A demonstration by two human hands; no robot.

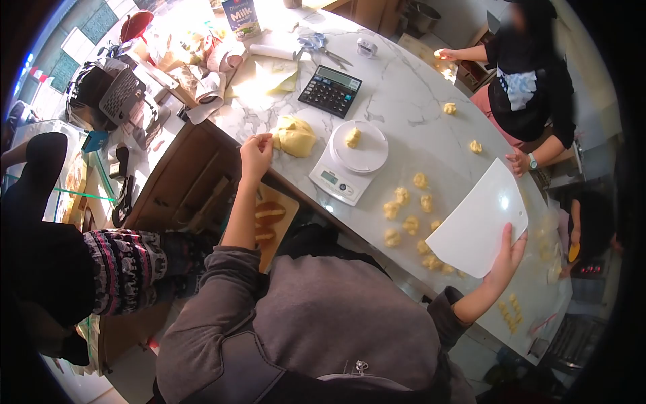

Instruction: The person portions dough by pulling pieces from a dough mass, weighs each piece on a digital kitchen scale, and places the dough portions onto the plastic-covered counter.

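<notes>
A large lump of yellow dough lies near the counter's front edge. At its left side is my left hand, fingers curled and pinched at the dough's edge. My right hand grips a white flat dough scraper by its lower right side, raised over the counter. Between them stands a white kitchen scale with one small dough piece on its round plate. Several small dough pieces are scattered right of the scale, partly hidden by the scraper.
Behind the scale are a black calculator, scissors and a milk carton. Across the marble counter a person in black holds a bit of dough. Another person stands left. A tray of baked-looking pieces sits below the edge.
</notes>
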